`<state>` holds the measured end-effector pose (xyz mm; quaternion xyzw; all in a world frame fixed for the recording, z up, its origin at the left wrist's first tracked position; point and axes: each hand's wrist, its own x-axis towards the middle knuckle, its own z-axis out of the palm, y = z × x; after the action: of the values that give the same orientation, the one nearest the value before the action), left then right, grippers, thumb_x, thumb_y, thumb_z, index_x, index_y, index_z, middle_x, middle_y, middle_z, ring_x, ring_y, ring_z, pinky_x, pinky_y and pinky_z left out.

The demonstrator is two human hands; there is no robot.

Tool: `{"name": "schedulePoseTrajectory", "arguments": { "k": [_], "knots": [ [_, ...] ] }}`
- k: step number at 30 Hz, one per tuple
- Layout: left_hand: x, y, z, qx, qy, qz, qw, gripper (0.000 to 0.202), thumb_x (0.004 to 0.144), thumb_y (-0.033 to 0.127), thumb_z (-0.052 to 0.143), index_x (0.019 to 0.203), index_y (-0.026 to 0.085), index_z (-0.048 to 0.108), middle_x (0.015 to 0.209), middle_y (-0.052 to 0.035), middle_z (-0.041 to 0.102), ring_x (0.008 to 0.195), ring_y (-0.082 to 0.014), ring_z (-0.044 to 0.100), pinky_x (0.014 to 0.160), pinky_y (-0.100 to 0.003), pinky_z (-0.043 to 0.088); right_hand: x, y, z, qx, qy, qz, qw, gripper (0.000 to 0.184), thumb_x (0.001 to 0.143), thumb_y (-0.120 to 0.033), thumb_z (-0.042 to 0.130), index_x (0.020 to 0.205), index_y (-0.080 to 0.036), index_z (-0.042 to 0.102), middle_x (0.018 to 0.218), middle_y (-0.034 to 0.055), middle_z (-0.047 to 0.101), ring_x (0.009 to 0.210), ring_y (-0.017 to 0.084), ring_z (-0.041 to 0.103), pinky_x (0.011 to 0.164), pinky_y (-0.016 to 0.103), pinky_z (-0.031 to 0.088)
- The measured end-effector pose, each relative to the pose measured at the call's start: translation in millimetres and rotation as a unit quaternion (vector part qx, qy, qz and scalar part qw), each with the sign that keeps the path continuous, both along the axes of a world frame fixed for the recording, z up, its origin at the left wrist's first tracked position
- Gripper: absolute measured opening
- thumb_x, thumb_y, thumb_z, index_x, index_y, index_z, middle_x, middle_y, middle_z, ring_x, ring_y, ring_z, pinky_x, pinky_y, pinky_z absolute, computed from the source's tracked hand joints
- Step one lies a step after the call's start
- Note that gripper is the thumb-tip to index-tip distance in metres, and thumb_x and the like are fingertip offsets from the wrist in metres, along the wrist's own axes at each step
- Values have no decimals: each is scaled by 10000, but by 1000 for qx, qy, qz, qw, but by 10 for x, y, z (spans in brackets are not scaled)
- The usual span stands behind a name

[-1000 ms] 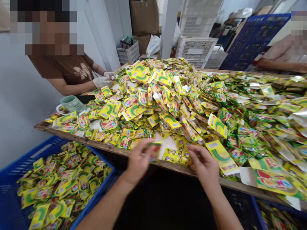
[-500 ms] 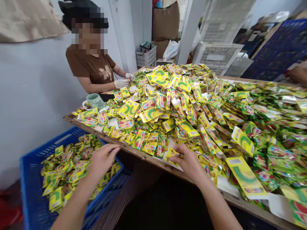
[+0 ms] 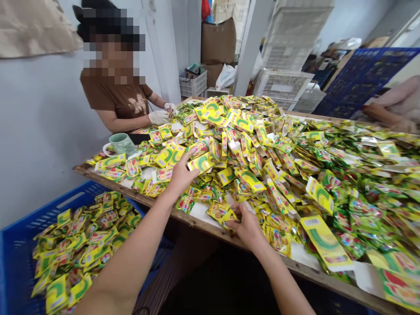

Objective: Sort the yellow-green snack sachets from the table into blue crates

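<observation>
yellow carton [image 3: 201, 163] with green curve, left hand [image 3: 181, 176] touching it, grip unclear, right hand [image 3: 247, 225] pinching yellow sachet [image 3: 229, 216]

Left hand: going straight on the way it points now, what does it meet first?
Most likely the yellow box in the heap, right by the left hand's fingers and thumb. They may be touching it; depth is unclear.

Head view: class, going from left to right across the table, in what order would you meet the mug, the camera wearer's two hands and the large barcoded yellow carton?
Mug → left hand → right hand → barcoded yellow carton.
</observation>
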<state>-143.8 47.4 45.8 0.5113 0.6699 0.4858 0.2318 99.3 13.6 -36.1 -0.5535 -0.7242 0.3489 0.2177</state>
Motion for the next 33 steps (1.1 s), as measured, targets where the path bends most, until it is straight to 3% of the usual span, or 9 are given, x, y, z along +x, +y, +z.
{"name": "schedulePoseTrajectory", "arguments": {
  "k": [4,8,10,15,19,22,24,30,33],
  "knots": [
    [207,-466,179,-177,-220,-191,940,388,764,303,669,1122,162,614,631,-13,669,528,-168,656,535,-281,530,388,-47,-44,16,11,-37,999,213,671,-270,648,861,-192,590,724,2,621,671,192,575,641,304,434],
    [547,-705,110,-275,-346,-304,844,411,685,284,774,1020,132,588,955,-124,726,853,-223,714,755,-336,568,630,-106,64,86,28,-151,984,237,711,-332,635,901,-200,580,632,-9,578,587,188,531,577,300,412],
    [752,-645,12,-306,-367,-322,817,395,681,291,768,989,127,583,948,-129,725,753,-212,722,649,-310,576,682,-127,145,106,107,-190,970,301,748,-382,630,977,-203,554,687,2,599,615,186,547,586,296,430],
    [947,-302,-69,-215,-268,-279,897,338,788,374,619,990,103,602,501,2,618,263,-50,408,312,-148,275,683,-154,178,84,222,-172,956,327,766,-404,638,999,-203,525,770,3,607,667,167,560,614,277,453],
    [712,-263,-85,-11,-16,-253,967,341,804,222,570,1143,193,585,812,-28,675,645,-129,621,610,-249,498,715,-172,-38,62,227,-214,948,334,745,-418,659,954,-192,529,689,-16,581,612,164,532,573,278,442],
    [678,-365,-255,40,230,-346,909,438,721,90,595,1130,242,626,1233,-82,595,1200,-268,490,1006,-462,380,787,-195,-168,44,276,-242,929,362,729,-430,682,950,-188,529,759,15,619,664,184,566,612,306,477],
    [800,-418,-387,51,306,-398,863,449,732,40,569,1125,248,636,1283,-86,579,1280,-293,412,1077,-535,247,833,-219,-143,37,317,-253,913,380,723,-430,696,963,-188,530,839,41,638,749,205,595,676,333,500],
    [1371,-438,-535,-10,49,-354,934,200,855,293,584,1009,191,659,907,-44,698,840,-198,620,787,-301,461,792,-301,336,124,366,-242,890,336,830,-361,620,1113,-204,531,1027,72,627,932,210,602,818,350,498],
    [1526,-473,-600,-55,-90,-353,930,215,819,369,626,896,172,664,800,-21,659,758,-182,590,691,-258,449,718,-258,409,220,263,-199,918,233,865,-317,573,1072,-213,542,974,64,629,881,207,602,788,346,494]
  ]
}}
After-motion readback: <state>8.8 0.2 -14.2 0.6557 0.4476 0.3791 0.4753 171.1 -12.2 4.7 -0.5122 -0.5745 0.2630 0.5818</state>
